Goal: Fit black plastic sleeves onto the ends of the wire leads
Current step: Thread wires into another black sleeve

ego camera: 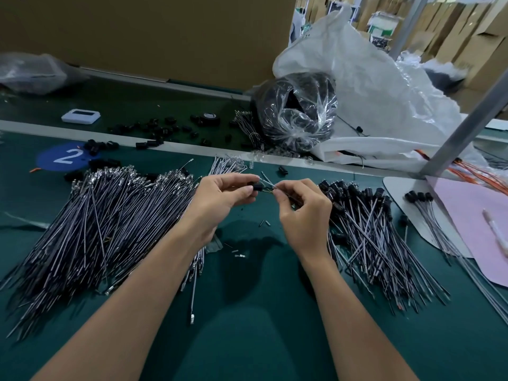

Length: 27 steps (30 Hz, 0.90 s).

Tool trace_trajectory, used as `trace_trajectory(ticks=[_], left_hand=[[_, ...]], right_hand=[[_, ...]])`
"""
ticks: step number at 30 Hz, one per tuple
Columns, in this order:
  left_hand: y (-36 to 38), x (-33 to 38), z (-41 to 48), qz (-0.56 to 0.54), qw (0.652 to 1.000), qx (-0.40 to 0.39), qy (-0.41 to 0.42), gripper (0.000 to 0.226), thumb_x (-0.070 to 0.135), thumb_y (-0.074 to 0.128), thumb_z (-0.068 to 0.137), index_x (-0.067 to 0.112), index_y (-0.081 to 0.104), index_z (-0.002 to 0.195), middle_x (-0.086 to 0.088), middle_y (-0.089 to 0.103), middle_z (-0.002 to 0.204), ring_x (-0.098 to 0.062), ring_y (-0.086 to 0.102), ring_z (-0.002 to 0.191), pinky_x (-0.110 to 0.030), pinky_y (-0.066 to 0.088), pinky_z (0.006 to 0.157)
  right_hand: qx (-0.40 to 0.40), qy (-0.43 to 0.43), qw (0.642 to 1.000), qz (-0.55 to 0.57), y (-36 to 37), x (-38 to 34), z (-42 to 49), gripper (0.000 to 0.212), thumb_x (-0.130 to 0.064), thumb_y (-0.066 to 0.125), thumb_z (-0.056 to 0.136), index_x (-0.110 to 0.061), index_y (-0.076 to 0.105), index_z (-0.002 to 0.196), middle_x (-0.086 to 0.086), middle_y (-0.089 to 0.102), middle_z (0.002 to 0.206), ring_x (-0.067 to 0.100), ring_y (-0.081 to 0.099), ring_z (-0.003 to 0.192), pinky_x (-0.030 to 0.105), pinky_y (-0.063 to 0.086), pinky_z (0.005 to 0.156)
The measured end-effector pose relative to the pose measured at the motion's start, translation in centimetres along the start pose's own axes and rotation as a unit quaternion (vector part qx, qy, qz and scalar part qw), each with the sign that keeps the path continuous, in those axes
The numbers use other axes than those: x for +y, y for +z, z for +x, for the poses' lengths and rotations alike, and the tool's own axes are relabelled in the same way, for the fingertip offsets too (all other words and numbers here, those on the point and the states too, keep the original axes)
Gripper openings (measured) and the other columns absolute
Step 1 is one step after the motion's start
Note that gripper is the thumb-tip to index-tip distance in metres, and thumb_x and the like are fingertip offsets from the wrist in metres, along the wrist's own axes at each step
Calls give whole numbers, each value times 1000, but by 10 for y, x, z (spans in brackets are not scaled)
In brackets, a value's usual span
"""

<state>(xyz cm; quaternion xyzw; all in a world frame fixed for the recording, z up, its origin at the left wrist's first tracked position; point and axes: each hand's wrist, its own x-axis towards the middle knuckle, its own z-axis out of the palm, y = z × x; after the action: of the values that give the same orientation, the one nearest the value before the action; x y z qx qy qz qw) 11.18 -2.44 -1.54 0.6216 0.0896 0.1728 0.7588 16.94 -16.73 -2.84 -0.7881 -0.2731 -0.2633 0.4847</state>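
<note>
sleeve and lead ends meet between both hands, above the green surface (pixel 247 339)

the left hand (pixel 220 193) has its grip pinched on a black sleeve (pixel 257 187). the right hand (pixel 302 210) pinches the thin wire leads (pixel 268 183), tips right at the sleeve's mouth, between the bare pile (pixel 110 215) and the sleeved pile (pixel 365 215). the likely risk is that tips pushed off-axis splay or bend and one misses the opening. a slack pinch could also drop the sleeve.
</note>
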Motion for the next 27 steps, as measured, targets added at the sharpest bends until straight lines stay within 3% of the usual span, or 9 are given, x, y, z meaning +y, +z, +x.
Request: trace_trajectory(ticks=[6,12,17,22,27], left_hand=[[3,-3,0,2,1000,-2,10,24,-8,60,89,11,73,94,-2,75,85,-9,70,74,-17,55,71],[-3,-6,3,-28,999,44,10,21,-5,61,90,12,73,95,0,75,82,-10,70,77,-20,57,75],[-1,-7,2,-20,999,27,18,20,-4,64,89,12,74,94,-2,76,85,-13,72,81,-20,56,75],[-1,-6,2,-32,999,32,17,20,-4,63,89,11,74,95,-2,76,86,-14,72,82,-21,56,75],[0,-5,0,-31,999,21,21,20,-5,63,89,11,74,95,-4,76,86,-14,72,82,-20,56,75]], right_hand=[[-5,-2,1000,10,2,-2,0,6,1,71,82,-4,73,85,0,64,80,4,55,70,5,42,70],[19,18,1000,16,-1,-1,2,6,1,71,83,-4,73,84,-2,63,80,3,56,70,8,44,68],[4,8,1000,17,0,-2,1,6,1,71,83,-5,73,85,-3,62,80,-5,56,71,6,42,68],[23,15,1000,15,-1,-1,2,6,1,71,83,-4,73,84,-2,63,79,9,58,70,12,47,69],[11,11,1000,12,-1,-2,2,6,1,71,82,-5,73,84,-2,63,79,9,59,70,11,47,69]])
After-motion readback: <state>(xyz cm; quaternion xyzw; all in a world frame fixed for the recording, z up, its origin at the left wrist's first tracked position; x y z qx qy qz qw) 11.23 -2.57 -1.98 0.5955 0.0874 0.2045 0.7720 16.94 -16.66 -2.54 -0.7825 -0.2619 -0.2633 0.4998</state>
